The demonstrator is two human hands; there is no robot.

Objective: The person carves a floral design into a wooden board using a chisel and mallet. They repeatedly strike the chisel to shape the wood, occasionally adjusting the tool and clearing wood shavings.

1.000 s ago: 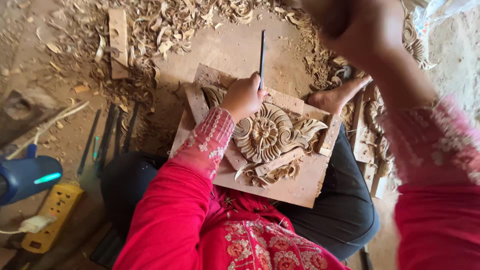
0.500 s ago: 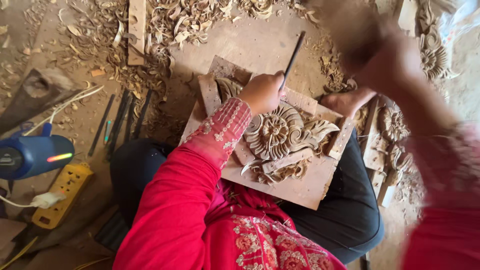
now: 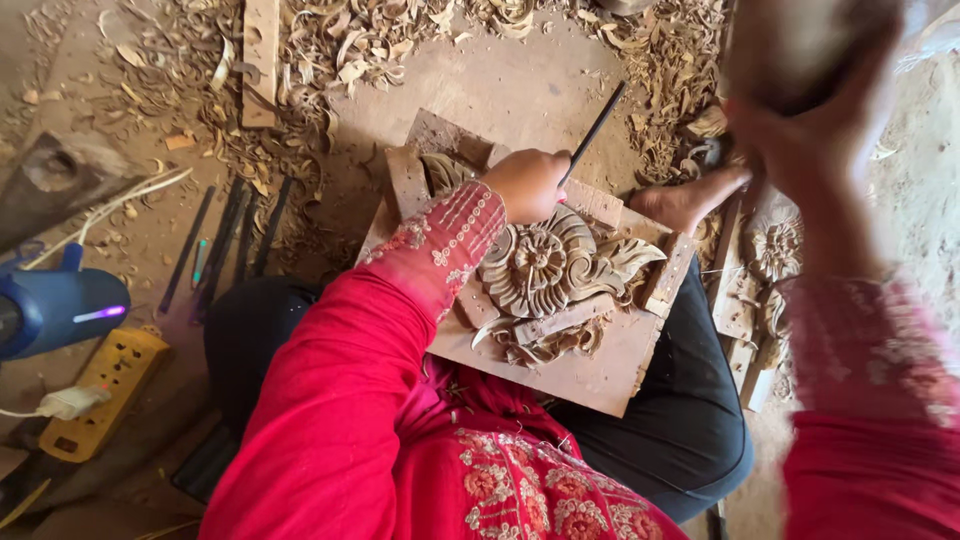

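Now the right hand (image 3: 810, 110), fisted on a blurred mallet (image 3: 800, 40), has risen above the chisel (image 3: 592, 133) that the left hand (image 3: 527, 185) grips against the carving (image 3: 545, 265).

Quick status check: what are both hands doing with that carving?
Left hand grips chisel on floral carving. Right hand raised, blurred, holding something. Nothing in the way.

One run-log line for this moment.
left hand: grips chisel on carved panel | right hand: raised, blurred, holding something
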